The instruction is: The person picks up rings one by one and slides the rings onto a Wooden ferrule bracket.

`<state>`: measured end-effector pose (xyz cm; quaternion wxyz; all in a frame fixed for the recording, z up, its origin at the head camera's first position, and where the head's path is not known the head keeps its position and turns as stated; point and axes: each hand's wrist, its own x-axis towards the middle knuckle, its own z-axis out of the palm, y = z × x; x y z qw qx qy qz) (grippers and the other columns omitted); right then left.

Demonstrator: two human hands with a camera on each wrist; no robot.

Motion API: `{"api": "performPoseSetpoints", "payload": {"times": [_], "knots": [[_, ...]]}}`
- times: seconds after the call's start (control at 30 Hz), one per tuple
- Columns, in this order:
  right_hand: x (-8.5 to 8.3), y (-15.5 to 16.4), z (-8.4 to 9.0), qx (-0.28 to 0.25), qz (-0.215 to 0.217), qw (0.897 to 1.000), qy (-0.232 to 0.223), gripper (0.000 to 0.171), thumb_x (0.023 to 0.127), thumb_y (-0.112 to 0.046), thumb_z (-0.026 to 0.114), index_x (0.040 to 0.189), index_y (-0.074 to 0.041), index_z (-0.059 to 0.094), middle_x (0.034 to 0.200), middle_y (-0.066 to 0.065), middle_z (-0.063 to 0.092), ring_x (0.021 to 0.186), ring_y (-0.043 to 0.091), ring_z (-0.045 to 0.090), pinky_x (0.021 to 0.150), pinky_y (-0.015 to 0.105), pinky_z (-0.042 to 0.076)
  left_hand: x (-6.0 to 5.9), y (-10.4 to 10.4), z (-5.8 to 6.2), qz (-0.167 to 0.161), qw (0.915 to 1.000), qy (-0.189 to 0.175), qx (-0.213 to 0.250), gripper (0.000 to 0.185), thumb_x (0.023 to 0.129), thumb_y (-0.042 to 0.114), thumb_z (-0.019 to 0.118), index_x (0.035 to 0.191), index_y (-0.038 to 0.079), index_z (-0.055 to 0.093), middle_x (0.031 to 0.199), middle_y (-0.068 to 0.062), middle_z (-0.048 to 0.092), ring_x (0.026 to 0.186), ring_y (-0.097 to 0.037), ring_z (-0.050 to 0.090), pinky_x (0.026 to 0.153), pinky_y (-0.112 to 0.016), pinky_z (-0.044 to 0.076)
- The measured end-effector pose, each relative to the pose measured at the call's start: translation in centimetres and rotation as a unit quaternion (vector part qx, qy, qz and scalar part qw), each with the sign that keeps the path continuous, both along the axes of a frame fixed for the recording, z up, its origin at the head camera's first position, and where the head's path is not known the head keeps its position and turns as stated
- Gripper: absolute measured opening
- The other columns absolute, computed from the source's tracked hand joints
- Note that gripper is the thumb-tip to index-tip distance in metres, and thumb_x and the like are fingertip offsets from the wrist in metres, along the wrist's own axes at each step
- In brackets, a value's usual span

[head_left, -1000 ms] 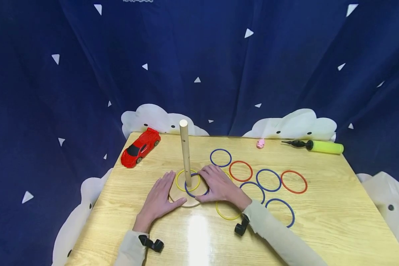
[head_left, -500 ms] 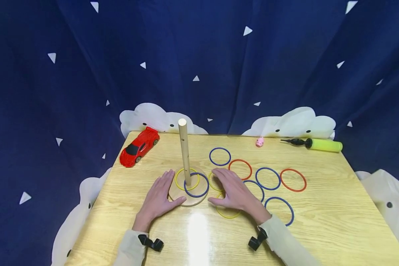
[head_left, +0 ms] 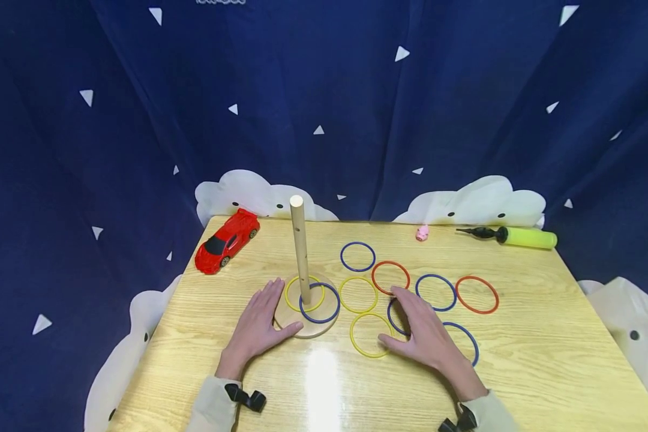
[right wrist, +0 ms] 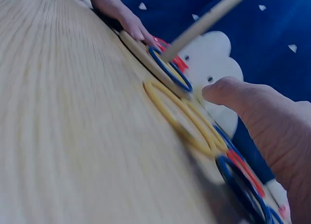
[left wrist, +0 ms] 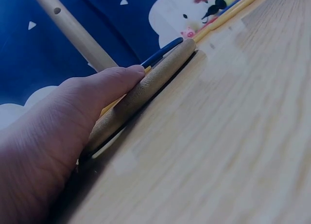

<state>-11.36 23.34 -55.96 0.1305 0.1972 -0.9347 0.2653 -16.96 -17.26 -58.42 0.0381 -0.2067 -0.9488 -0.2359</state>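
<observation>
A wooden peg [head_left: 299,249] stands upright on a round wooden base [head_left: 288,321], with a yellow ring [head_left: 291,287] and a blue ring [head_left: 320,318] round it. My left hand [head_left: 259,321] lies flat at the base's left edge, thumb [left wrist: 104,88] against its rim [left wrist: 146,95]. My right hand [head_left: 421,333] rests flat, fingers straight, on a blue ring [head_left: 391,312] to the right of the base. Two yellow rings [head_left: 358,294] [head_left: 368,336] lie between the base and that hand; they show in the right wrist view as yellow rings [right wrist: 180,117].
More blue rings [head_left: 357,256] [head_left: 436,292] and red rings [head_left: 390,277] [head_left: 477,294] lie on the wooden table [head_left: 545,348]. A red toy car [head_left: 228,239] sits at the back left, a small pink toy [head_left: 422,233] and a yellow-green pump [head_left: 521,238] at the back right. Blue curtains surround the table.
My right hand has left the base and slid right and toward me across the rings, uncovering the two yellow rings. The left hand has stayed at the base.
</observation>
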Motion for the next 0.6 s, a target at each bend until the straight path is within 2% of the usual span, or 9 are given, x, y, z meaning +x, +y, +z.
{"api": "performPoseSetpoints", "payload": {"times": [0.23, 0.43, 0.5, 0.6], "knots": [[2.0, 3.5, -0.4, -0.031, -0.052, 0.998, 0.018, 0.101, 0.072, -0.054, 0.091, 0.151, -0.006, 0.05, 0.144, 0.013, 0.058, 0.134, 0.03, 0.052, 0.108, 0.054, 0.039, 0.0, -0.1, -0.1, 0.003, 1.0, 0.007, -0.003, 0.111, 0.086, 0.081, 0.061, 0.167, 0.012, 0.027, 0.171, -0.006, 0.03, 0.16, -0.025, 0.022, 0.128, -0.051, 0.022], [3.7, 6.1, -1.0, -0.048, -0.096, 0.994, 0.023, 0.1, 0.07, -0.046, 0.094, 0.149, -0.002, 0.051, 0.135, 0.017, 0.062, 0.129, 0.033, 0.053, 0.106, 0.056, 0.038, -0.1, 0.0, 0.0, 0.002, 0.9999, -0.01, -0.004, 0.113, 0.086, 0.083, 0.059, 0.168, 0.015, 0.023, 0.172, -0.003, 0.026, 0.161, -0.02, 0.016, 0.13, -0.048, 0.019], [4.3, 6.8, -1.2, -0.054, -0.106, 0.993, 0.024, 0.1, 0.07, -0.043, 0.095, 0.149, -0.001, 0.051, 0.135, 0.017, 0.062, 0.129, 0.035, 0.053, 0.109, 0.053, 0.036, -0.1, 0.0, 0.0, 0.001, 0.9999, -0.01, -0.004, 0.113, 0.086, 0.083, 0.059, 0.168, 0.015, 0.023, 0.173, -0.003, 0.026, 0.161, -0.019, 0.016, 0.13, -0.047, 0.018], [5.1, 7.5, -1.8, -0.058, -0.118, 0.991, 0.027, 0.1, 0.069, -0.041, 0.096, 0.148, 0.0, 0.051, 0.134, 0.016, 0.062, 0.128, 0.035, 0.052, 0.11, 0.04, 0.033, 0.1, -0.1, -0.1, 0.001, 1.0, -0.001, -0.003, 0.112, 0.086, 0.082, 0.06, 0.167, 0.013, 0.025, 0.172, -0.005, 0.028, 0.161, -0.022, 0.019, 0.129, -0.048, 0.02]]}}
